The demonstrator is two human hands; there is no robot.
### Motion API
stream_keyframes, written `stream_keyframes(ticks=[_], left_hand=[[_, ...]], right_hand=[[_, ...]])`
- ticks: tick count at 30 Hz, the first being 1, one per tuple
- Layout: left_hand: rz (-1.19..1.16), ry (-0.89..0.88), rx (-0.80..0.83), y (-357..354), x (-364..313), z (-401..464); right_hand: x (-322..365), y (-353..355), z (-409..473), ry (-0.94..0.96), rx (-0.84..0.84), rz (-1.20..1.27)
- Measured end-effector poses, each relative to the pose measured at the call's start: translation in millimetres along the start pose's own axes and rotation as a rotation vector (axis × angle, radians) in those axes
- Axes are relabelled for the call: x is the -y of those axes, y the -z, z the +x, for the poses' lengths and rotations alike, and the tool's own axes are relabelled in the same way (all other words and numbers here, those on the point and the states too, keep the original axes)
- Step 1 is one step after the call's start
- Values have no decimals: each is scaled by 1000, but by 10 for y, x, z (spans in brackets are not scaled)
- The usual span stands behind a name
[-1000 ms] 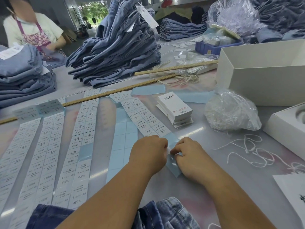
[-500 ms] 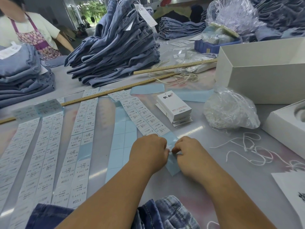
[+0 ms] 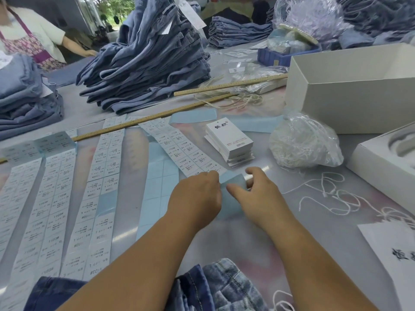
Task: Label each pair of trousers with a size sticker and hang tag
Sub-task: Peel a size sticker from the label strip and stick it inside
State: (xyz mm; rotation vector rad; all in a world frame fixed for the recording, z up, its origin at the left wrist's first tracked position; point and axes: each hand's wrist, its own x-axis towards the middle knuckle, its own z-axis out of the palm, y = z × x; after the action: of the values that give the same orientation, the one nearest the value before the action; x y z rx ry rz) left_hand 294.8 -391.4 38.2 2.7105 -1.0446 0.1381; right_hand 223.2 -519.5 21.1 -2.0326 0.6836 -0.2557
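Note:
A strip of white size stickers point(image 3: 184, 151) on pale blue backing runs diagonally to my hands at the table's middle. My left hand point(image 3: 197, 198) has its fingers curled at the strip's near end, over the last stickers. My right hand point(image 3: 258, 194) holds the bare blue backing point(image 3: 232, 181) beside it, thumb stretched toward my left hand. A stack of white hang tags point(image 3: 229, 140) lies just beyond my hands. Dark denim trousers point(image 3: 202, 288) lie at the near edge under my forearms. White tag strings point(image 3: 325, 194) lie loose to the right.
More sticker strips point(image 3: 54, 198) cover the table's left half. A bag of strings point(image 3: 303, 142) and white boxes point(image 3: 350, 90) stand at the right. Two wooden rulers point(image 3: 229, 85) cross the middle. Stacked jeans point(image 3: 146, 63) fill the back. A person in an apron point(image 3: 31, 37) stands far left.
My right hand has opened out a little and shifted right, its thumb now extended along the blue backing, which curls up between my hands. My left hand stays at the strip's end.

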Motion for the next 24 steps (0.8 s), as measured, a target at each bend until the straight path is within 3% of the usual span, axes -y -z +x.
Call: stream_keyframes(ticks=[4, 7, 24], left_hand=[[-79, -53, 55, -21, 0, 8], [-168, -80, 102, -39, 2, 6], [-162, 3, 105, -41, 13, -11]], right_hand=[[-1, 38, 31, -51, -54, 224], [-16, 27, 37, -69, 10, 304], [-18, -11, 24, -59, 102, 307]])
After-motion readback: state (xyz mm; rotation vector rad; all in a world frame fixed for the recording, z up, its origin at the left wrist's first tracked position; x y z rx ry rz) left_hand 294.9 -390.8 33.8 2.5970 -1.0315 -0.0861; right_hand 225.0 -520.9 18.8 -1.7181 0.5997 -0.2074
